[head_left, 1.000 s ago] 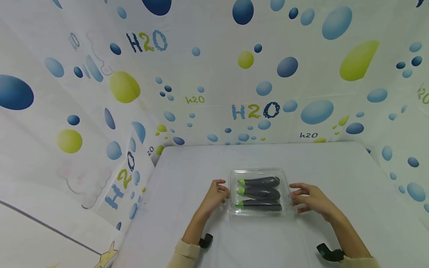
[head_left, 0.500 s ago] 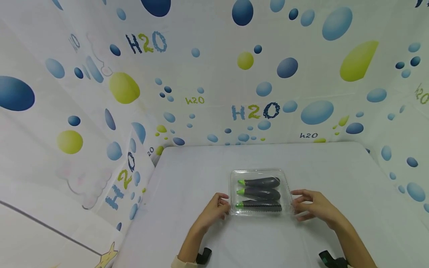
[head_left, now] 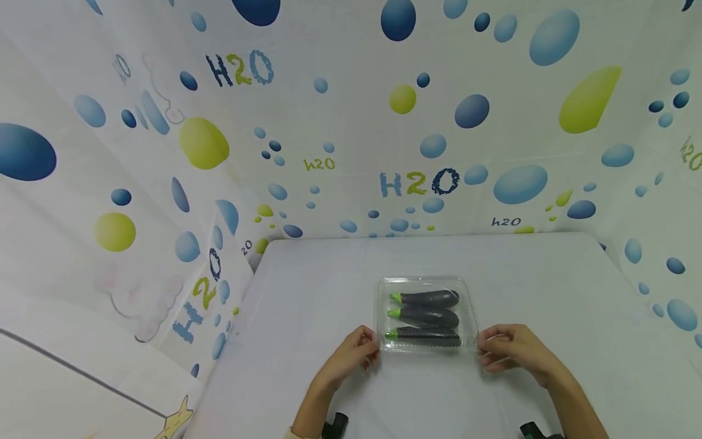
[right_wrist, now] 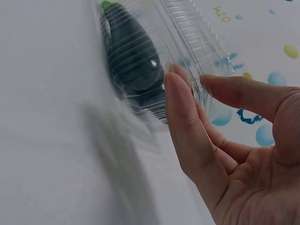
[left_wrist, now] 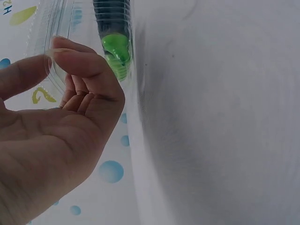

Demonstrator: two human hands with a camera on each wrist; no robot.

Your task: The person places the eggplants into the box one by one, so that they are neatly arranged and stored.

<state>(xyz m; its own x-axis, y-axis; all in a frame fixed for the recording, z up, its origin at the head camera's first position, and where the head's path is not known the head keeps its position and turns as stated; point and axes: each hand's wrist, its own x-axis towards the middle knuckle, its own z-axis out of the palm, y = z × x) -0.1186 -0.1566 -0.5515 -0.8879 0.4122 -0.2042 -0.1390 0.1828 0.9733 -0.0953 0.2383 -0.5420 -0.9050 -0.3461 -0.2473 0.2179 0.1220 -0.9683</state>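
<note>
A clear plastic clamshell box lies on the white table in the head view. Inside it, three dark eggplants with green stem ends lie in a row, stems to the left. At the box's near left corner, my left hand pinches the rim; the left wrist view shows thumb and index finger meeting on the clear edge. My right hand pinches the rim near the opposite corner, its thumb and index finger on either side of the edge in the right wrist view. An eggplant shows through the ribbed wall there.
The white cloth-covered table spreads around the box. Behind it and at both sides hangs a white curtain printed with blue and green drops and lettering. Black wrist cameras sit at the bottom of the head view.
Both hands have slid toward me along the box's sides to its near corners. Their fingers have closed from loose touching to pinching the rim. The box stays in place.
</note>
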